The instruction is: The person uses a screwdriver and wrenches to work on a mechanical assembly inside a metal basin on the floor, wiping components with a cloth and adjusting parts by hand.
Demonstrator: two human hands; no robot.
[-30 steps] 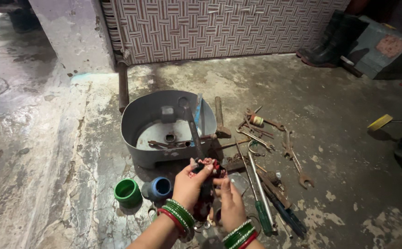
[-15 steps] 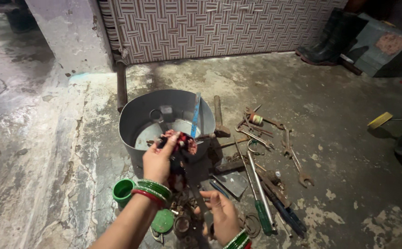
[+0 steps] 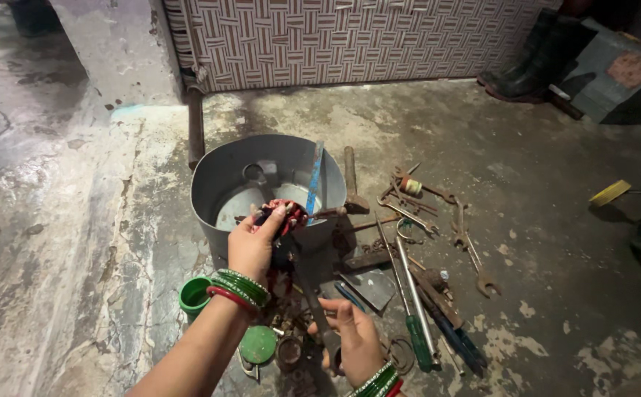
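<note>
Our left hand (image 3: 250, 246) gripped a red wound part (image 3: 285, 215) over the metal tub's (image 3: 217, 176) six o'clock rim; our right hand (image 3: 353, 338), half-open, touched a dark tool (image 3: 317, 305); nothing looked reassembled yet

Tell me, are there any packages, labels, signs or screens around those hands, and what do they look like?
No packages, labels, signs or screens show here.
Closest to a container: a round grey metal tub on the floor, behind the left hand.
A small green cup stands by the left wrist.
A round green lid lies left of the right hand.
</note>
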